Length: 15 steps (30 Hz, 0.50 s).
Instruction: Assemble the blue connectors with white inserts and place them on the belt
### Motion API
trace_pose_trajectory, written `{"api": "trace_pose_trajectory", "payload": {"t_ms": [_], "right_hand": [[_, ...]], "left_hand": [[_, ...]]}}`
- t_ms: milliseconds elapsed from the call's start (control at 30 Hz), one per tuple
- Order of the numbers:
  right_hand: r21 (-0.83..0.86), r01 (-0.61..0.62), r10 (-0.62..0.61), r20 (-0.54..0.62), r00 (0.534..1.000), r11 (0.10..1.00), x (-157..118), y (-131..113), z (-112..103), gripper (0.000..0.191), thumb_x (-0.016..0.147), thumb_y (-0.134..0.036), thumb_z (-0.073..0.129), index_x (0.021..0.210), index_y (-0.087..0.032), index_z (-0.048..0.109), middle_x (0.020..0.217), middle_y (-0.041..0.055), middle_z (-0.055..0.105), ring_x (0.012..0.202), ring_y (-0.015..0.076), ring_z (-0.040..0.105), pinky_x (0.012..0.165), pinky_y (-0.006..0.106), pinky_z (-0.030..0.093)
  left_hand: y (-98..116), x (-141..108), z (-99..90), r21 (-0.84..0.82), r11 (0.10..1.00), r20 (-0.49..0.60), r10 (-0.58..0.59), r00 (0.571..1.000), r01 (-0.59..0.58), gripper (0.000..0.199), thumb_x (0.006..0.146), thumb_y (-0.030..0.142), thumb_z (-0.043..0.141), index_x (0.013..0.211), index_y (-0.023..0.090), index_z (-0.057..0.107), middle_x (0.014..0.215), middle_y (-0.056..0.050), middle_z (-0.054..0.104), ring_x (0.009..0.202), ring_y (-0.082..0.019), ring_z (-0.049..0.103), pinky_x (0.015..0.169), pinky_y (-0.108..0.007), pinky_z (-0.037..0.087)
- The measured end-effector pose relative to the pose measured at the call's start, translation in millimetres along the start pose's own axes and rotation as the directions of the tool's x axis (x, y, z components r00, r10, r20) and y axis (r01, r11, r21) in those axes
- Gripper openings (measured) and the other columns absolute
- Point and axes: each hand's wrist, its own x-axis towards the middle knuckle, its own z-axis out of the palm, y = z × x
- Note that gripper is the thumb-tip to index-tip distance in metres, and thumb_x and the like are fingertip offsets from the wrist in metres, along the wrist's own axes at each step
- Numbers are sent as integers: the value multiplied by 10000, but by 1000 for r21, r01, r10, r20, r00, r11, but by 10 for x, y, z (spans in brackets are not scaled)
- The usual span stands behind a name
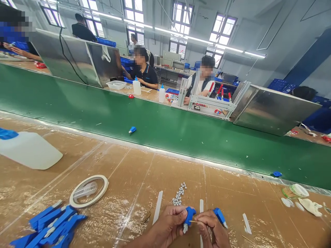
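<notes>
At the bottom centre, my left hand (169, 225) is closed around a blue plastic part (190, 215) with a pale tip pointing down. My right hand (213, 227) pinches a thin wooden stick (194, 221), its end touching the side of that part. Another blue piece (219, 217) lies just behind the right fingers. Beyond my left hand is a scattered group of small grey-white pieces (179, 194). White strips (158, 206) lie on the brown tabletop (124, 165) near both hands.
Several blue parts (54, 224) are heaped at the lower left, near a tape roll (106, 187) and a translucent bottle (31, 151). A small jar (294, 191) stands at the right. Past the table runs a green belt (108, 117); people work on its far side.
</notes>
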Motion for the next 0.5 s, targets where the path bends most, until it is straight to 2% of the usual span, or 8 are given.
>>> {"api": "trace_pose_trajectory", "payload": {"t_ms": [233, 400, 500], "right_hand": [[-77, 74, -72, 31, 997, 994, -17, 28, 4, 192, 1003, -375, 503, 965, -266, 657, 796, 34, 713, 717, 195, 670, 663, 317, 524], [-114, 169, -157, 110, 982, 979, 27, 40, -63, 169, 1010, -321, 486, 971, -264, 640, 772, 30, 707, 673, 193, 677, 612, 304, 532], [-85, 163, -155, 95, 983, 983, 13, 22, -39, 155, 1015, -312, 476, 985, -273, 622, 750, 12, 688, 653, 182, 656, 598, 292, 515]], "left_hand": [[-2, -8, -13, 14, 1000, -7, -10, 1000, 11, 435, 621, 474, 858, 767, 77, 756, 630, -11, 519, 521, -49, 407, 465, -166, 282], [2, -10, 3, 21, 1000, 13, -1, 1000, 1, 417, 622, 471, 856, 721, 80, 747, 623, -8, 508, 519, -52, 370, 461, -188, 269], [1, -14, 6, 24, 1000, 10, 2, 1000, -2, 401, 619, 472, 857, 711, 98, 748, 630, -10, 519, 520, -55, 360, 464, -191, 265]]}}
